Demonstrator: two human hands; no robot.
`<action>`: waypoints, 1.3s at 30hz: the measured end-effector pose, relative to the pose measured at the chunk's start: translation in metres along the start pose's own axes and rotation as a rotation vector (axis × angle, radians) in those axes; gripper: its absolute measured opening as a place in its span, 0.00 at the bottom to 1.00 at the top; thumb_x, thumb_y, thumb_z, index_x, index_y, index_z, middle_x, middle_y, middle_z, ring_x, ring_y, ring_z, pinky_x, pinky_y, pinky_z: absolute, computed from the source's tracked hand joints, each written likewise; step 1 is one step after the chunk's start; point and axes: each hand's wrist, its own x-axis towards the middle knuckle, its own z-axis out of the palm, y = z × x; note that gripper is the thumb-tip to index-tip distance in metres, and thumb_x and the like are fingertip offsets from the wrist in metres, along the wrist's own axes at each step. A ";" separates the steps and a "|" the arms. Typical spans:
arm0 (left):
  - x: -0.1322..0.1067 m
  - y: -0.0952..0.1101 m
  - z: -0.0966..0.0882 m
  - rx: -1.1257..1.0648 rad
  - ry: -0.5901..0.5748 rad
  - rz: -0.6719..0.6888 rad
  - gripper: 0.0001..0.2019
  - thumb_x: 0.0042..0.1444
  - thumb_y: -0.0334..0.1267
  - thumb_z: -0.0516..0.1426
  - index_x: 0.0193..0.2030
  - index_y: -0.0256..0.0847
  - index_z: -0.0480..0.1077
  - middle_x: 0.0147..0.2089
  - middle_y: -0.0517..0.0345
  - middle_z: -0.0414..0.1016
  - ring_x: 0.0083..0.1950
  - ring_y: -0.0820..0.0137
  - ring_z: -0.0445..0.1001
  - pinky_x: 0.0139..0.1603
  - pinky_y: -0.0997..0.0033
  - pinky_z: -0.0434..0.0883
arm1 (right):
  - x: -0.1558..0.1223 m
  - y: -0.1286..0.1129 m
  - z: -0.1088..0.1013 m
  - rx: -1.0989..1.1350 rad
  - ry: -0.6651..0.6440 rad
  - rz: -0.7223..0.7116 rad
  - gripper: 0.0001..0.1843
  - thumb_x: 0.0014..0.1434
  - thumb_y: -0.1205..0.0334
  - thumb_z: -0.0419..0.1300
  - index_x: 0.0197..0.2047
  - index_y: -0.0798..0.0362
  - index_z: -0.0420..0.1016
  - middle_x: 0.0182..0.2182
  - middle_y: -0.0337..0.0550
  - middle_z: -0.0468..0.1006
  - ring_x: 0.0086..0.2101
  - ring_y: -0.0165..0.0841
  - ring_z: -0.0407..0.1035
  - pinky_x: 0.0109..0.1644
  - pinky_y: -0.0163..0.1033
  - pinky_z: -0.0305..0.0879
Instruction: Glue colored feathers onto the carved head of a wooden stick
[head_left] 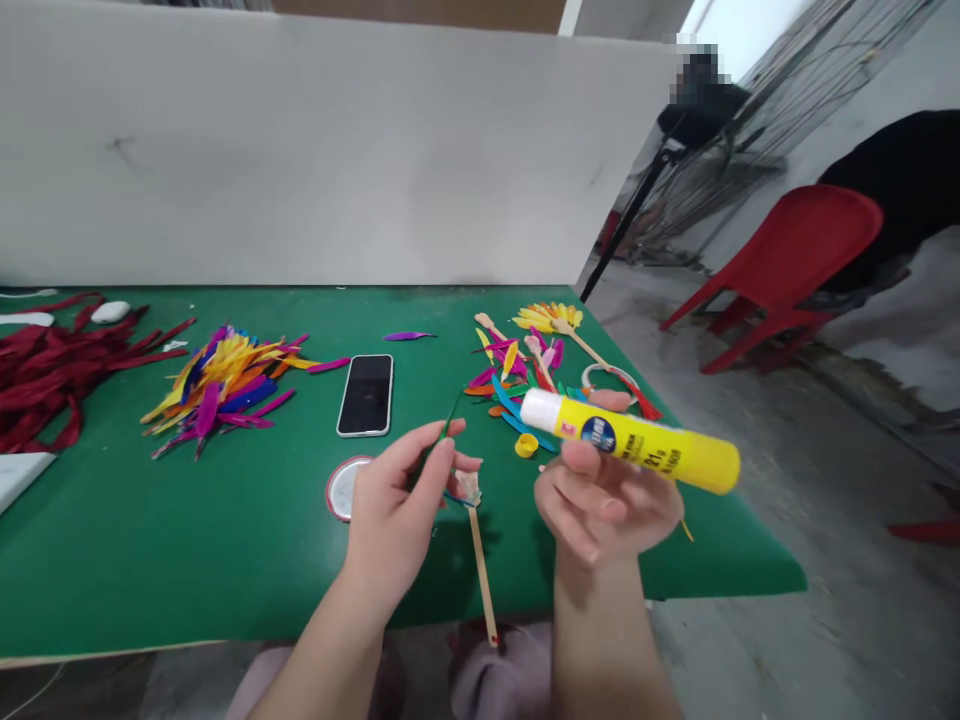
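Note:
My left hand is closed in a pinch on a thin green feather that points up. Just below its fingers, a flat wooden stick lies with its handle over the table's front edge. A pale, glue-like patch covers the stick's upper end, with a bit of blue beside it, partly hidden by my fingers. In my right hand, a yellow glue stick is held sideways, its uncapped white end facing left. The small yellow cap sits on the table nearby.
The green table carries a black-screened phone, a round white disc, a feather pile, dark red ribbons and a yellow feather fan. A white panel stands behind; a red chair is right.

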 end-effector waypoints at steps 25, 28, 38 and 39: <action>-0.024 0.010 0.005 0.576 0.035 0.440 0.12 0.56 0.34 0.52 0.45 0.39 0.72 0.26 0.59 0.78 0.23 0.74 0.75 0.26 0.78 0.71 | 0.011 0.023 0.036 0.330 0.094 0.000 0.12 0.50 0.49 0.50 0.33 0.45 0.68 0.06 0.25 0.45 0.09 0.24 0.33 0.11 0.29 0.36; -0.025 0.012 0.006 0.574 0.037 0.451 0.12 0.56 0.33 0.52 0.45 0.41 0.72 0.25 0.60 0.78 0.23 0.74 0.74 0.26 0.79 0.70 | 0.010 0.022 0.038 0.316 0.104 -0.007 0.12 0.49 0.49 0.50 0.31 0.46 0.67 0.05 0.25 0.46 0.09 0.24 0.33 0.11 0.29 0.36; -0.025 0.012 0.007 0.636 0.017 0.507 0.13 0.57 0.33 0.51 0.46 0.39 0.72 0.23 0.61 0.77 0.20 0.75 0.73 0.23 0.79 0.69 | 0.009 0.022 0.037 0.112 0.120 -0.070 0.15 0.51 0.46 0.49 0.35 0.46 0.67 0.06 0.25 0.45 0.10 0.24 0.35 0.14 0.30 0.41; -0.025 0.011 0.006 0.642 0.015 0.508 0.13 0.57 0.33 0.51 0.46 0.39 0.72 0.22 0.61 0.76 0.20 0.75 0.72 0.23 0.79 0.69 | 0.009 0.022 0.037 0.108 0.125 -0.072 0.15 0.51 0.47 0.49 0.35 0.46 0.68 0.06 0.25 0.45 0.10 0.24 0.35 0.14 0.31 0.41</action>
